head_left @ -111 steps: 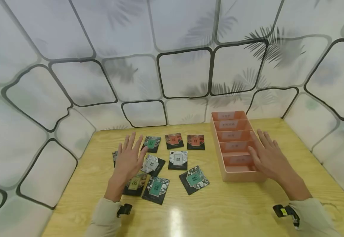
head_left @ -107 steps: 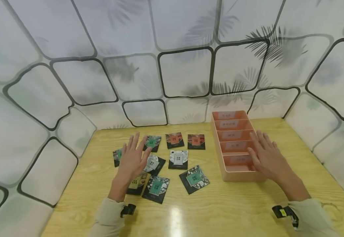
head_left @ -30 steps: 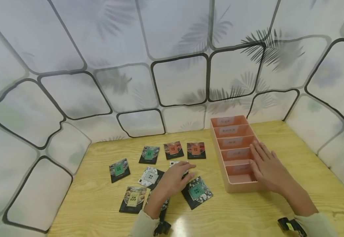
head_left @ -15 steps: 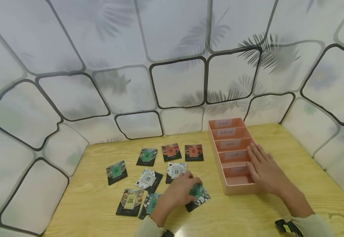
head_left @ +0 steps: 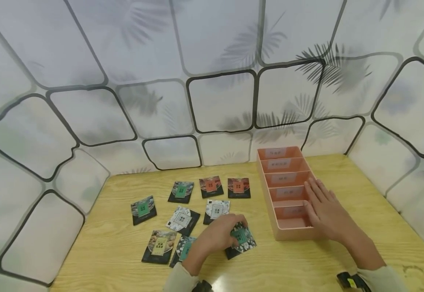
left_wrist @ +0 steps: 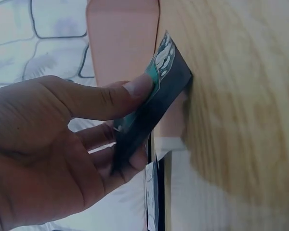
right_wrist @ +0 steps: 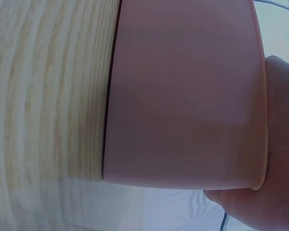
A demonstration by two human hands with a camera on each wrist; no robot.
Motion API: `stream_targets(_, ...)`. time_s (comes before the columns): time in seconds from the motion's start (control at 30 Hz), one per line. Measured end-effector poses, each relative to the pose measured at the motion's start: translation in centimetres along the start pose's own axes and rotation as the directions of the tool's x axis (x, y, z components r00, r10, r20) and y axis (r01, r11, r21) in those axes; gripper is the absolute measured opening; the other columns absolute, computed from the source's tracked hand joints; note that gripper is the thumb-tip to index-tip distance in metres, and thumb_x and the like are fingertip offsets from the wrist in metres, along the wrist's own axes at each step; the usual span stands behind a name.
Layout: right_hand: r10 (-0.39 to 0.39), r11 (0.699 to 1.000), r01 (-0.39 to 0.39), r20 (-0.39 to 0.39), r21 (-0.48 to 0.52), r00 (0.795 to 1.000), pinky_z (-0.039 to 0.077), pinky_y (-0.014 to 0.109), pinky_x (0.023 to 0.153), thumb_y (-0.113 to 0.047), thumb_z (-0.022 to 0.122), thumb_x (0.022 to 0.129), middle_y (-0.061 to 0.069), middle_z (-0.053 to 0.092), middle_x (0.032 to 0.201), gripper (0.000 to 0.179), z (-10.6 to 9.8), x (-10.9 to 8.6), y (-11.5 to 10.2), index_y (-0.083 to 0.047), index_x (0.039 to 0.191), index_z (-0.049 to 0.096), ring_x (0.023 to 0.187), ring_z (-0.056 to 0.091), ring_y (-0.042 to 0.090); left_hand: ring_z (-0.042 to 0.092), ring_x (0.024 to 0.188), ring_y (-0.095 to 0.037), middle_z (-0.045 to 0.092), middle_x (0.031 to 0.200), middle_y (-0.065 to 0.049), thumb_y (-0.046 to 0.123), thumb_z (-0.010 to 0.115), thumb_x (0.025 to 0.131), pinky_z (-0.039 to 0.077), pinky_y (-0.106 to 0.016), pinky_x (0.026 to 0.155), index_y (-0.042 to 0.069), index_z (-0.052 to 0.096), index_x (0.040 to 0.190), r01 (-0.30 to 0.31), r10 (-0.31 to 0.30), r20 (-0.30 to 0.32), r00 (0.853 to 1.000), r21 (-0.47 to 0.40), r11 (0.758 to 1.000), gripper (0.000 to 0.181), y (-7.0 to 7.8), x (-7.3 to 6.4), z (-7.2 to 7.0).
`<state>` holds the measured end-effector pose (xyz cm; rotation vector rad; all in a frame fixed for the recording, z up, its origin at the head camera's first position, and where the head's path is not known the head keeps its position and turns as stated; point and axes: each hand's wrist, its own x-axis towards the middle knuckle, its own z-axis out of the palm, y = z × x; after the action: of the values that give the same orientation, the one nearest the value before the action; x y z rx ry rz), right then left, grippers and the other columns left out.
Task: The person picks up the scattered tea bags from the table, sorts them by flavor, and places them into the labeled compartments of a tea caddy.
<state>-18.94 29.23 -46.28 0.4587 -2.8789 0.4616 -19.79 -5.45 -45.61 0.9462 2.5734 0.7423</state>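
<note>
My left hand [head_left: 220, 232] pinches a flat dark sachet [head_left: 247, 240] with a teal label, on the table just left of the box. In the left wrist view the thumb lies on the front of this sachet [left_wrist: 154, 108] and fingers are behind it; it is tilted, its lower edge close to the wood. At the right, my right hand [head_left: 326, 211] rests with straight fingers along the right rim of a pink box [head_left: 293, 234] that has several labelled compartments. From the right wrist, the box's side wall [right_wrist: 188, 96] fills most of the view.
Several more sachets lie left of the box: two with red labels, including one [head_left: 239, 187], two with white labels, including one [head_left: 217, 210], a yellow-labelled one [head_left: 159, 245] and some green-labelled ones, including one [head_left: 143, 209]. A patterned curtain [head_left: 226, 101] surrounds the wooden table [head_left: 102, 259].
My left hand moved from above the left sachets rightward and down to the teal-labelled sachet near the box, and has taken hold of it. My right hand stays on the box rim.
</note>
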Motion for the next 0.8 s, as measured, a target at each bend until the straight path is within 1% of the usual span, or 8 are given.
stream_targets(0.17, -0.002, 1.0, 0.002, -0.008, -0.005, 1.0, 0.017, 0.069, 0.116, -0.029, 0.038, 0.112, 0.029, 0.016, 0.166, 0.063, -0.3, -0.1, 0.2, 0.009, 0.159, 0.022, 0.154, 0.009, 0.045, 0.064, 0.106, -0.01, 0.068, 0.121, 0.005, 0.003, 0.085, 0.083, 0.053, -0.029, 0.085, 0.021, 0.068, 0.118, 0.0, -0.005, -0.039, 0.999, -0.134, 0.991, 0.043, -0.4, 0.4, -0.5)
stream_targets(0.4, 0.006, 1.0, -0.006, 0.004, -0.006, 1.0, 0.017, 0.069, 0.116, -0.029, 0.039, 0.112, 0.03, 0.016, 0.166, 0.064, -0.4, -0.2, 0.3, 0.009, 0.159, 0.02, 0.154, 0.009, 0.046, 0.061, 0.123, -0.019, 0.066, 0.129, 0.001, -0.005, 0.074, 0.092, 0.053, -0.036, 0.094, 0.019, 0.067, 0.125, -0.057, 0.002, -0.21, 0.978, -0.254, 0.965, 0.042, -1.1, 0.5, -1.2)
stream_targets(0.43, 0.005, 1.0, -0.005, 0.001, -0.008, 1.0, 0.017, 0.069, 0.116, -0.029, 0.039, 0.112, 0.029, 0.016, 0.166, 0.064, -0.4, -0.2, 0.3, 0.009, 0.159, 0.021, 0.154, 0.009, 0.045, 0.062, 0.118, -0.018, 0.066, 0.13, 0.001, -0.006, 0.072, 0.092, 0.053, -0.035, 0.092, 0.019, 0.066, 0.127, -0.068, 0.006, -0.235, 0.972, -0.257, 0.964, 0.043, -1.1, 0.5, -1.3)
stream_targets(0.5, 0.003, 1.0, -0.003, -0.004, -0.01, 1.0, 0.017, 0.069, 0.116, -0.029, 0.039, 0.112, 0.029, 0.016, 0.166, 0.063, -0.4, -0.1, 0.2, 0.009, 0.159, 0.021, 0.154, 0.01, 0.045, 0.066, 0.088, -0.015, 0.065, 0.132, -0.001, -0.009, 0.069, 0.093, 0.052, -0.031, 0.075, 0.019, 0.066, 0.128, -0.089, 0.01, -0.278, 0.961, -0.274, 0.958, 0.045, -1.2, 0.6, -1.4)
stream_targets(0.6, 0.002, 1.0, -0.002, -0.008, -0.01, 1.0, 0.016, 0.069, 0.116, -0.03, 0.039, 0.112, 0.028, 0.017, 0.166, 0.063, -0.3, 0.0, 0.2, 0.009, 0.159, 0.022, 0.154, 0.011, 0.045, 0.046, 0.059, -0.012, 0.065, 0.133, -0.004, -0.012, 0.065, 0.093, 0.041, -0.028, 0.06, 0.018, 0.066, 0.128, -0.109, -0.002, -0.334, 0.942, -0.313, 0.944, 0.046, -1.2, 0.7, -1.7)
stream_targets(0.67, 0.004, 1.0, -0.004, -0.004, -0.005, 1.0, 0.015, 0.069, 0.116, -0.03, 0.038, 0.112, 0.028, 0.016, 0.166, 0.063, -0.2, 0.0, 0.1, 0.009, 0.159, 0.021, 0.154, 0.011, 0.045, 0.053, 0.063, -0.014, 0.064, 0.134, -0.005, -0.011, 0.066, 0.093, 0.044, -0.028, 0.062, 0.018, 0.067, 0.127, -0.115, -0.023, -0.373, 0.928, -0.345, 0.932, 0.045, -1.1, 0.8, -1.8)
stream_targets(0.73, 0.003, 1.0, -0.003, -0.004, -0.005, 1.0, 0.016, 0.07, 0.115, -0.03, 0.038, 0.112, 0.028, 0.017, 0.166, 0.063, -0.1, 0.0, 0.0, 0.009, 0.159, 0.022, 0.154, 0.011, 0.045, 0.066, 0.092, -0.019, 0.065, 0.134, -0.005, -0.011, 0.067, 0.093, 0.052, -0.033, 0.076, 0.016, 0.067, 0.125, -0.131, -0.032, -0.419, 0.907, -0.353, 0.926, 0.042, -1.0, 0.9, -2.1)
stream_targets(0.8, 0.002, 1.0, -0.002, -0.004, -0.002, 1.0, 0.017, 0.071, 0.114, -0.03, 0.038, 0.112, 0.028, 0.017, 0.166, 0.063, -0.1, 0.0, -0.1, 0.009, 0.159, 0.022, 0.154, 0.011, 0.045, 0.061, 0.122, -0.026, 0.065, 0.132, -0.006, -0.009, 0.07, 0.092, 0.053, -0.041, 0.089, 0.015, 0.068, 0.125, -0.146, -0.036, -0.46, 0.887, -0.352, 0.924, 0.04, -0.9, 1.2, -2.4)
